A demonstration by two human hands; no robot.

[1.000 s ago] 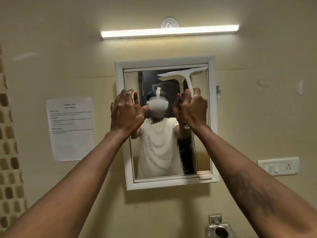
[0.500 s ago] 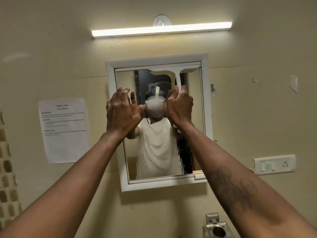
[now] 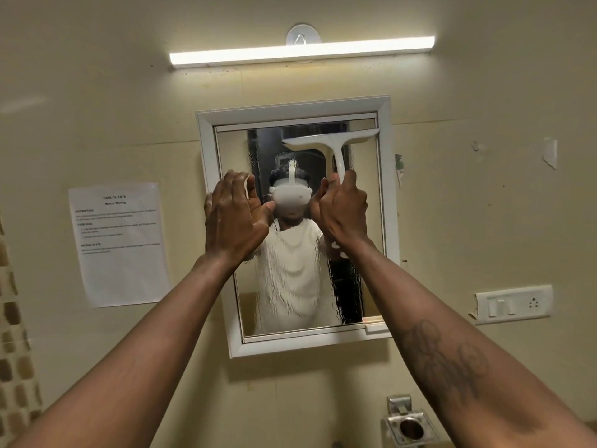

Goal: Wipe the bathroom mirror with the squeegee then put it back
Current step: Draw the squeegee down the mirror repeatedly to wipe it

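Note:
A white-framed mirror (image 3: 384, 221) hangs on the beige wall, its glass streaked with water drops, mostly low and at the right. My right hand (image 3: 342, 211) grips the handle of a white squeegee (image 3: 332, 142), whose blade lies across the upper right of the glass, just under the frame's top. My left hand (image 3: 234, 218) is raised in front of the mirror's left side, fingers apart and holding nothing. The mirror reflects a person in a white top with a headset.
A tube light (image 3: 300, 53) glows above the mirror. A printed sheet (image 3: 119, 244) is stuck to the wall at left. A switch plate (image 3: 513, 303) sits at right, and a metal holder (image 3: 408, 426) juts out below the mirror. Tiles edge the far left.
The squeegee blade stays near the top right of the glass, tilting slightly between frames. The view has shifted a little. My left hand stays raised and open.

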